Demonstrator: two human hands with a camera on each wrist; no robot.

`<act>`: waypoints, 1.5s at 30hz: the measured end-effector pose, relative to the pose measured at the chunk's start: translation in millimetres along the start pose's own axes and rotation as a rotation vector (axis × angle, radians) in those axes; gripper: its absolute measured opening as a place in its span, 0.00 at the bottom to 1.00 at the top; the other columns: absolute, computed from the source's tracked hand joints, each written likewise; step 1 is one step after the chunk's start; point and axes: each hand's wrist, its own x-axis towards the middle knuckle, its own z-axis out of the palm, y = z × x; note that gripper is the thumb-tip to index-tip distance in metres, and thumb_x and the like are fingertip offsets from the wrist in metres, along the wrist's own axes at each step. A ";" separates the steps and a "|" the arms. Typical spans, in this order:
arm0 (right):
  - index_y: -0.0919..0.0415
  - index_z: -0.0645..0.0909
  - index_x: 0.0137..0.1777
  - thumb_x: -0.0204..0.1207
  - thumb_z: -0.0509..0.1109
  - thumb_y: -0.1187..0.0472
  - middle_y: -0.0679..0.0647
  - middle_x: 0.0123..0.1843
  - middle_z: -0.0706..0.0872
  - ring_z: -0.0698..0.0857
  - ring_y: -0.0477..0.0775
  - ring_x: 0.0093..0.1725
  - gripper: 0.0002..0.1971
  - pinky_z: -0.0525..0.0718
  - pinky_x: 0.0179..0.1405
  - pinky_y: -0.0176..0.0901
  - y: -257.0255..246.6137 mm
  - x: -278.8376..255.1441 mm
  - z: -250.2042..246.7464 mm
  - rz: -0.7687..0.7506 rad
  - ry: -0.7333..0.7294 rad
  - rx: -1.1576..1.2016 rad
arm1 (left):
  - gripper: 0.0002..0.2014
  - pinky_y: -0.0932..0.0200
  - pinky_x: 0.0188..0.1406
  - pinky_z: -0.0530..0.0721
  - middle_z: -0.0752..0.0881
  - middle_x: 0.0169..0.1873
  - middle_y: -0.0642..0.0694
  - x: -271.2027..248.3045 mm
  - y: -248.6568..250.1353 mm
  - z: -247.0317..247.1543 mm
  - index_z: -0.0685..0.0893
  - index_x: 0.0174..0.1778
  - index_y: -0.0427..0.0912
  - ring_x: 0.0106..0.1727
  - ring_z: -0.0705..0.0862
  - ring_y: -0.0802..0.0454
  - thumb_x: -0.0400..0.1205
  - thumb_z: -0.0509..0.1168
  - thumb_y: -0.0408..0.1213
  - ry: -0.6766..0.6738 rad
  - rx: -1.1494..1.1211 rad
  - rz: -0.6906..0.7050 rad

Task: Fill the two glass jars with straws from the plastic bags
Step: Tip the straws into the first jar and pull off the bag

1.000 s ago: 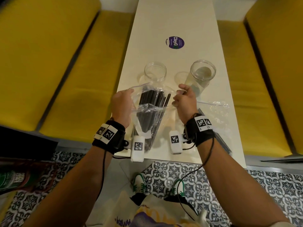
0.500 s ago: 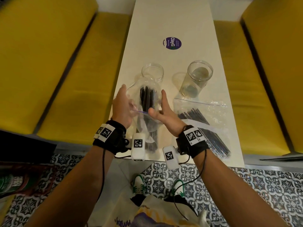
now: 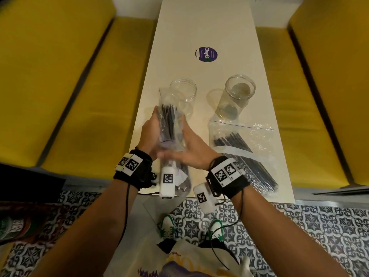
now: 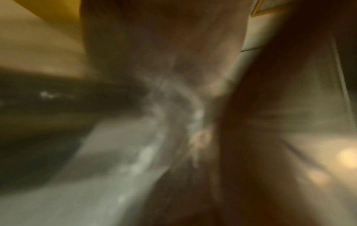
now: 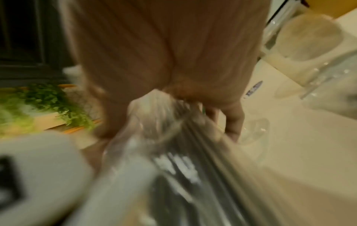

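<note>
Both hands clasp 1 clear plastic bag of black straws [image 3: 169, 124] between them above the near end of the white table [image 3: 203, 27]: left hand [image 3: 148, 132] wrapped round its left side, right hand [image 3: 187, 150] round its right side and middle. Bag mouth points at the left of 2 clear glass jars [image 3: 183, 90], just short of its rim. Right jar [image 3: 238, 96] stands apart; second bag of straws [image 3: 243, 148] lies flat before it.
</note>
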 end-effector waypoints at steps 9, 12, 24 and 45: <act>0.50 0.50 0.93 0.80 0.78 0.42 0.39 0.85 0.68 0.72 0.37 0.80 0.50 0.69 0.84 0.36 6.5 7.5 -3.1 0.060 0.413 0.069 | 0.18 0.50 0.44 0.82 0.89 0.37 0.42 -11.2 -1.9 0.2 0.88 0.37 0.43 0.42 0.85 0.47 0.93 0.63 0.37 0.056 0.281 0.251; 0.44 0.59 0.88 0.81 0.77 0.43 0.47 0.87 0.73 0.75 0.36 0.82 0.41 0.70 0.85 0.35 3.6 12.9 5.3 -0.078 0.398 -0.065 | 0.15 0.53 0.42 0.85 0.88 0.36 0.44 -8.8 -0.3 0.0 0.85 0.34 0.44 0.47 0.86 0.42 0.86 0.63 0.30 0.051 0.247 0.166; 0.48 0.55 0.91 0.79 0.78 0.39 0.51 0.88 0.73 0.77 0.49 0.84 0.48 0.74 0.84 0.52 15.3 10.2 -0.6 0.049 0.517 0.106 | 0.19 0.44 0.48 0.82 0.91 0.47 0.29 -15.5 5.2 3.5 0.91 0.53 0.31 0.43 0.85 0.43 0.82 0.62 0.43 0.191 0.303 0.324; 0.38 0.83 0.66 0.95 0.56 0.50 0.35 0.46 0.84 0.85 0.21 0.46 0.14 0.84 0.64 0.30 -16.2 8.5 3.6 -0.067 0.656 0.268 | 0.22 0.33 0.69 0.91 0.96 0.58 0.39 -28.5 -0.6 6.8 0.92 0.65 0.39 0.62 0.94 0.38 0.87 0.73 0.55 -0.110 0.087 0.277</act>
